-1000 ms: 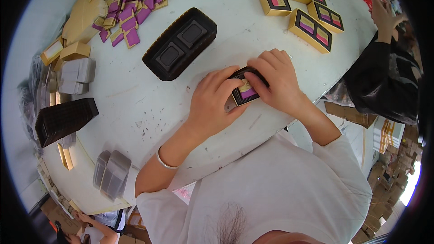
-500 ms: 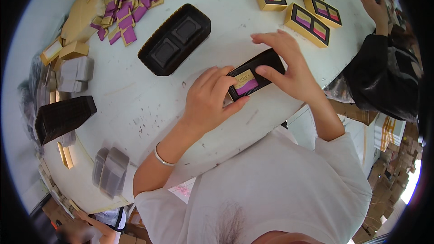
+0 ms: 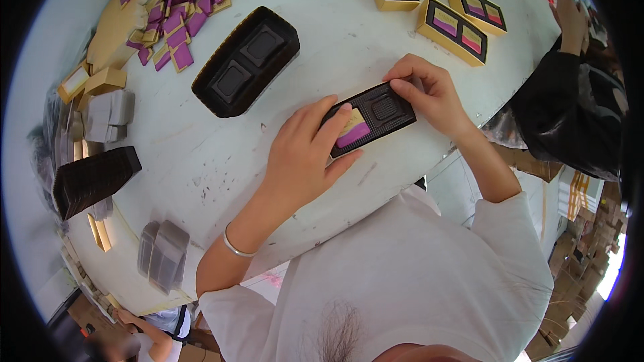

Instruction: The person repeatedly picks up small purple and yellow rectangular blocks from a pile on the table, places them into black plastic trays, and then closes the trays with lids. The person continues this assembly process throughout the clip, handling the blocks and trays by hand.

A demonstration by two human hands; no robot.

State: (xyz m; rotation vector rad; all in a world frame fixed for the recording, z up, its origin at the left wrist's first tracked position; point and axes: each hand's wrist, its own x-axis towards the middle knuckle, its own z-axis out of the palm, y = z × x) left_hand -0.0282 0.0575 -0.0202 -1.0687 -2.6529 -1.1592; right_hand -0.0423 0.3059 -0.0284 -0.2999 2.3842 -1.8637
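Between my hands on the table lies a small black plastic tray (image 3: 385, 110). A gold and purple packet (image 3: 353, 131) sits in its left compartment; the right compartment holds nothing. My left hand (image 3: 300, 145) closes over the tray's left end, a finger on the packet and the thumb along the near side. At the far right corner, my right hand (image 3: 429, 92) pinches the tray's edge between thumb and fingers. Beyond my left hand rests a stack of larger-looking black trays (image 3: 247, 60), each compartment in the top one bare.
Gold and purple packets (image 3: 176, 17) are heaped at the far left. Filled gold boxes (image 3: 451, 31) stand at the far right. Another black tray stack (image 3: 94, 181) and clear plastic lids (image 3: 163, 255) sit on the left. A co-worker's black sleeve (image 3: 553, 110) shows at right.
My right hand has drawn back from over the tray to its far right corner, uncovering the right compartment. The tray and my left hand have shifted slightly left.
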